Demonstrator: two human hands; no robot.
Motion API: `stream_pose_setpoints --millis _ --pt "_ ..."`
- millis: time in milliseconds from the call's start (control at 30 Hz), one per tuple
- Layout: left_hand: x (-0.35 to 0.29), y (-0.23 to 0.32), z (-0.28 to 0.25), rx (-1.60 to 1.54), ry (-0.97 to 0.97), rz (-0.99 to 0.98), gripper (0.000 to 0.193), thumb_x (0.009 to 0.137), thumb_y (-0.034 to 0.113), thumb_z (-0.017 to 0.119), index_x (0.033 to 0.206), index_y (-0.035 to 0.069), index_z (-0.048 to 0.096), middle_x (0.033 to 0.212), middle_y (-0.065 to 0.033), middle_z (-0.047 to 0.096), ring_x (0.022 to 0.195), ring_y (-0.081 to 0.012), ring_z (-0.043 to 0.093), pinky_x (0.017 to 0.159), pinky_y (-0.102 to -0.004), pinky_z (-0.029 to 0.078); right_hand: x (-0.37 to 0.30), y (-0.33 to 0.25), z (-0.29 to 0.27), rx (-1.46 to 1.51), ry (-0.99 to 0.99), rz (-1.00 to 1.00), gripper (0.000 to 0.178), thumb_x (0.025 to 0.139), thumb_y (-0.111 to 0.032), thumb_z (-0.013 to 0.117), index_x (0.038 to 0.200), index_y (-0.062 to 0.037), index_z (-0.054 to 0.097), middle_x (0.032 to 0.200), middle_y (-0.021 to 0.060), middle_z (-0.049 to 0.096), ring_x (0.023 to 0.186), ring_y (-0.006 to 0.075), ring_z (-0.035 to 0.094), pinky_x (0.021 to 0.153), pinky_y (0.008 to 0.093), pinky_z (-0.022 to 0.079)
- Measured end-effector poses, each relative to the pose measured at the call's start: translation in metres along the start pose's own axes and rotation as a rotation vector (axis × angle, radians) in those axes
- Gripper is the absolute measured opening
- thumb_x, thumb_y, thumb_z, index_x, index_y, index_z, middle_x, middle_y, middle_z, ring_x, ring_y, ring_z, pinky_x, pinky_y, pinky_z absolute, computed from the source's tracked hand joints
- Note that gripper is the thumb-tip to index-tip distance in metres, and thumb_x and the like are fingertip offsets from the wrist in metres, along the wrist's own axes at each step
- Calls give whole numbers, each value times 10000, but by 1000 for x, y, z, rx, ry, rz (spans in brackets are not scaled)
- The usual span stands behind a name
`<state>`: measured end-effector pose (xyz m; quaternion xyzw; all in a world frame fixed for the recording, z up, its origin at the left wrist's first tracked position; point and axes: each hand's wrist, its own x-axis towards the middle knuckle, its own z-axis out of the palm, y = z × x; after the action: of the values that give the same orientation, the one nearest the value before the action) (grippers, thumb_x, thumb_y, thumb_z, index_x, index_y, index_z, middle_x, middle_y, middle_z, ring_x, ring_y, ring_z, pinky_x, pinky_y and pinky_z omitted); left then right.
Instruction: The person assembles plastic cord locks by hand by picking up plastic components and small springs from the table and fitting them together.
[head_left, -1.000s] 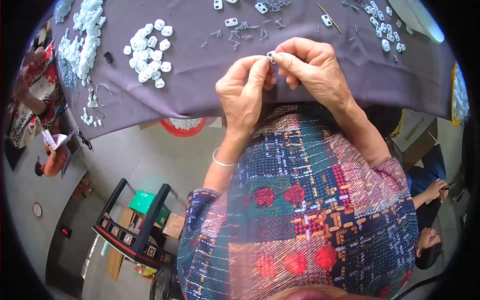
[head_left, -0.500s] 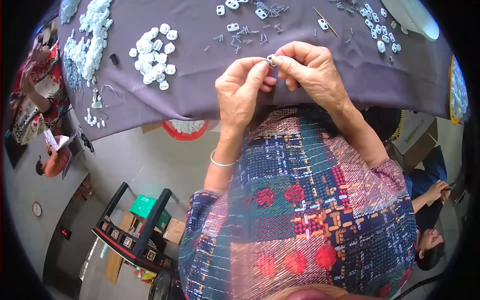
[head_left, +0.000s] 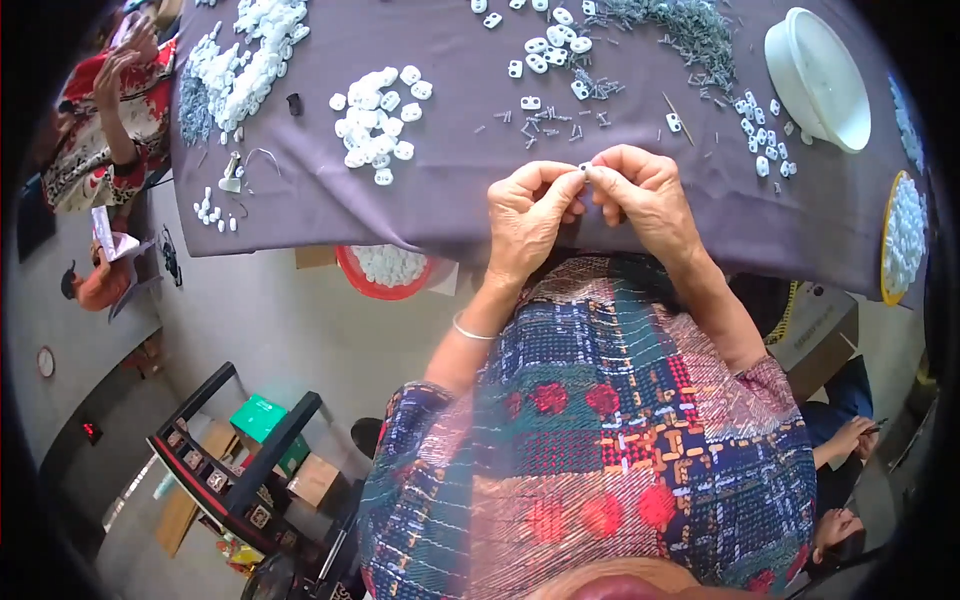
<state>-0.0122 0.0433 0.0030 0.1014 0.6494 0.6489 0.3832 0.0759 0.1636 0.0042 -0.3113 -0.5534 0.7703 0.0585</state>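
My left hand point(head_left: 530, 212) and my right hand point(head_left: 645, 205) meet over the table's near edge, thumbs and forefingers pinched around one small white plastic cord lock point(head_left: 585, 169). Most of that piece is hidden by my fingertips. Just beyond my hands, small metal springs point(head_left: 545, 125) lie scattered on the dark cloth. Similar white two-holed pieces point(head_left: 555, 45) are spread behind them. Right of these, a thin pointed stick point(head_left: 679, 118) lies beside a single white piece point(head_left: 673, 122). A heap of rounded white pieces point(head_left: 375, 125) sits to the left.
A white basin point(head_left: 822, 85) stands at the right, near a large spring pile point(head_left: 700, 45). A yellow-rimmed tray point(head_left: 893, 240) and a red basin point(head_left: 380, 285) hold white parts. More white parts point(head_left: 240, 75) lie far left. Another person's hands point(head_left: 120, 70) show at left; another person point(head_left: 845, 450) sits at right.
The view has shifted, so the table sits lower and farther right in the picture. Both my hands stay together, still pinching the small piece, now with less of it showing.
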Motion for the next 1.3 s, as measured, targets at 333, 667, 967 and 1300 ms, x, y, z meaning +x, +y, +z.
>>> stream_pose_setpoints --millis 333,667,967,1300 --pt "11 18 -9 163 190 309 236 780 56 679 978 -28 581 789 -10 588 691 -61 539 607 -188 451 1 11 -7 175 69 41 146 829 -196 633 843 -53 611 648 -12 584 462 27 498 411 169 401" --pt "106 36 -14 1181 261 634 267 691 331 701 814 95 675 833 -66 604 869 -260 511 780 -376 428 1 12 -4 211 75 4 145 828 -196 633 852 -55 612 646 -13 584 466 19 498 415 164 418" --pt "70 39 -8 324 39 389 134 764 128 680 850 44 620 823 -82 644 686 -182 623 542 -252 476 0 14 -7 213 54 2 136 836 -140 622 864 -8 598 638 19 581 465 35 498 409 178 432" --pt "-1 9 -26 -521 -99 -150 148 839 44 589 984 17 579 893 -106 639 775 -181 645 560 -216 503 -12 -3 -3 174 12 -67 142 841 -137 614 864 2 593 647 25 566 464 38 474 408 189 397"
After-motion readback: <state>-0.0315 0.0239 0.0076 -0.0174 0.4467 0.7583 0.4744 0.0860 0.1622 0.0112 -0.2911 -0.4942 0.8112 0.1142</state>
